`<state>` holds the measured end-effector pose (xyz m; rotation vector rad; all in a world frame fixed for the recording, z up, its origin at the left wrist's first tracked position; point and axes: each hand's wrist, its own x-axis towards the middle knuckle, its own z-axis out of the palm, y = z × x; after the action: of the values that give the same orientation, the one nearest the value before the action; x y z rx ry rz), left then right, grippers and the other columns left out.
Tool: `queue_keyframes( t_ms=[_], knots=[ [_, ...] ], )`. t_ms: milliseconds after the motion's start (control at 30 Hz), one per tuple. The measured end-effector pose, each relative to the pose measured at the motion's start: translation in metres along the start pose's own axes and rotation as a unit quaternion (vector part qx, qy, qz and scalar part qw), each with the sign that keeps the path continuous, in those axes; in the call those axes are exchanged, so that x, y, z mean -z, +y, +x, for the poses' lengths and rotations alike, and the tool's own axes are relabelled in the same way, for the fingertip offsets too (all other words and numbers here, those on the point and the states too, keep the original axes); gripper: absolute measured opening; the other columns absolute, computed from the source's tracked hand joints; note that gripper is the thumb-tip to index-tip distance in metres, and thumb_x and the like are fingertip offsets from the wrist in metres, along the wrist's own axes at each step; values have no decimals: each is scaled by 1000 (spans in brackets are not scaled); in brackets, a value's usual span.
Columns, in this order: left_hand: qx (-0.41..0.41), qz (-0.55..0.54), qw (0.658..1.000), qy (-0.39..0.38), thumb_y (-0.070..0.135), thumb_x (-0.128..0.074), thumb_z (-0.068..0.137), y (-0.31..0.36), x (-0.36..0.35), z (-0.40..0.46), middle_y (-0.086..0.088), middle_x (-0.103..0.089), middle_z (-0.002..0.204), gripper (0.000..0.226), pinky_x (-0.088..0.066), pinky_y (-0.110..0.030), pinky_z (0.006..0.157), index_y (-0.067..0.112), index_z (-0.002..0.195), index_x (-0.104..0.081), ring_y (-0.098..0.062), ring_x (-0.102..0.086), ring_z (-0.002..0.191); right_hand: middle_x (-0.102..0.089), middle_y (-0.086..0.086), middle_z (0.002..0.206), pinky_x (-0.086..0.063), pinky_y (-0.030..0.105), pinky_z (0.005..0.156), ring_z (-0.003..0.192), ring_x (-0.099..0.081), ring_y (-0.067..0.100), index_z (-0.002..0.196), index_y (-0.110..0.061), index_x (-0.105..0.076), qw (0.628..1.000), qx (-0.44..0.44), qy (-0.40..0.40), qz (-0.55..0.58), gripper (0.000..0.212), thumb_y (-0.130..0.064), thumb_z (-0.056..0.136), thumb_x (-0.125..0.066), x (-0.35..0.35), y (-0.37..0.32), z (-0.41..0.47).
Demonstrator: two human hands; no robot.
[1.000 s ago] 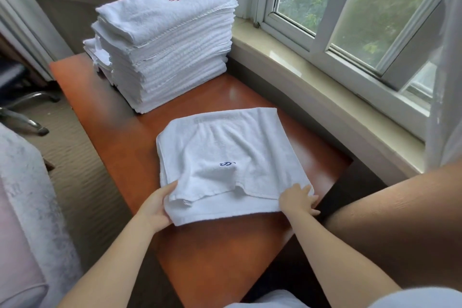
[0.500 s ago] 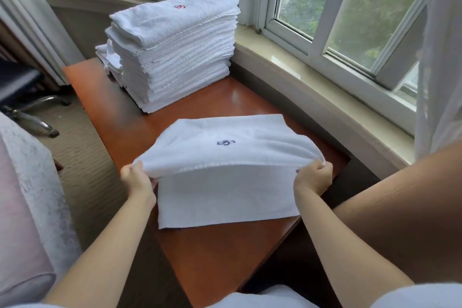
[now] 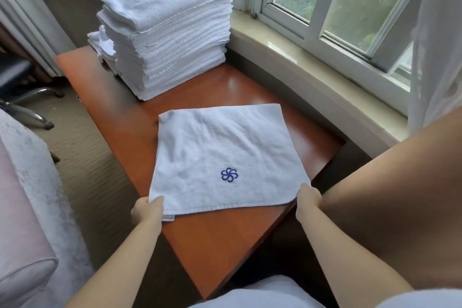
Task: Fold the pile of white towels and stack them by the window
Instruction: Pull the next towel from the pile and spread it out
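A white towel (image 3: 220, 155) with a blue flower emblem lies flat on the orange-brown table (image 3: 220, 240), folded into a rough square. My left hand (image 3: 147, 210) pinches its near left corner. My right hand (image 3: 308, 199) grips the near right corner. A tall stack of folded white towels (image 3: 170, 32), the top one bearing a red emblem, stands at the table's far end beside the window.
The window sill (image 3: 312, 62) runs along the right of the table. A smaller pile of white cloths (image 3: 102, 45) sits behind the stack on the left. A pale armchair (image 3: 22, 220) fills the left edge, and a chair base (image 3: 27, 105) stands on the carpet.
Both hands lifted the towel's near edge, carried it over, and drew the towel back flat. The blue emblem now faces up near the front edge.
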<state>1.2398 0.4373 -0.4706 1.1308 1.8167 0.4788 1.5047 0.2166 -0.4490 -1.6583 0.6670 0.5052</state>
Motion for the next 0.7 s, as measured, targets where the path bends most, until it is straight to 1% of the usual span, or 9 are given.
queue_keyframes(
  t_ms=[100,200,300,400,467,533,600,667,700],
  knots=[
    [-9,-2,999,-43,13,-66,83,8,1,-2,-13,-67,92,6,-45,-32,67,7,83,-65,-26,-58,73,-53,-1,77,-42,27,64,72,-53,18,95,-9,-57,999,-8,-4,43,6,-13,96,-52,1,-3,4],
    [-11,10,996,-90,15,-68,84,15,2,0,-13,-66,93,8,-46,-33,72,8,85,-64,-28,-60,79,-53,0,69,-38,25,54,58,-49,13,87,-8,-60,999,10,-9,51,10,-14,94,-56,2,-5,2],
    [11,2,988,-152,17,-65,87,24,-1,-3,-11,-63,86,18,-45,-31,72,4,99,-64,-24,-57,78,-53,4,69,-33,26,53,55,-44,14,77,-9,-58,999,21,-34,-23,18,-14,93,-53,1,-4,3],
    [65,-11,972,-226,20,-67,87,34,4,-7,-11,-60,86,21,-41,-27,62,7,102,-62,-18,-51,73,-56,10,79,-33,29,56,62,-43,17,72,-10,-53,978,106,-23,-179,27,-16,97,-43,-3,-5,1],
    [100,-25,958,-267,23,-71,85,39,8,-6,-8,-57,85,22,-37,-26,63,11,100,-62,-16,-45,72,-62,16,106,-39,30,68,83,-55,25,102,-8,-62,949,148,-3,-278,28,-20,100,-36,-3,-6,1],
    [124,-81,949,-277,23,-74,83,40,11,-2,-5,-59,98,29,-40,-27,75,14,106,-60,-16,-48,82,-57,16,124,-40,32,74,104,-56,32,131,-10,-52,932,162,-6,-324,37,-21,102,-33,-4,-9,-6],
    [143,-167,937,-273,21,-75,82,43,14,0,-4,-58,107,33,-45,-31,87,17,111,-59,-14,-50,84,-57,11,130,-42,29,68,96,-60,28,139,-14,-47,947,135,-36,-290,41,-19,101,-35,-9,-7,-5],
    [127,-188,937,-265,20,-74,83,41,19,1,-5,-57,98,24,-51,-34,84,16,104,-61,-14,-48,78,-59,10,128,-42,29,58,74,-57,22,138,-10,-50,961,77,-40,-261,40,-17,99,-43,-9,-7,-3],
    [109,-177,941,-268,19,-72,85,39,22,0,-5,-58,91,17,-51,-34,79,15,98,-62,-14,-48,75,-61,14,124,-44,31,61,74,-56,23,132,-4,-53,964,69,-34,-256,37,-17,98,-46,-8,-8,-3]
  ],
)
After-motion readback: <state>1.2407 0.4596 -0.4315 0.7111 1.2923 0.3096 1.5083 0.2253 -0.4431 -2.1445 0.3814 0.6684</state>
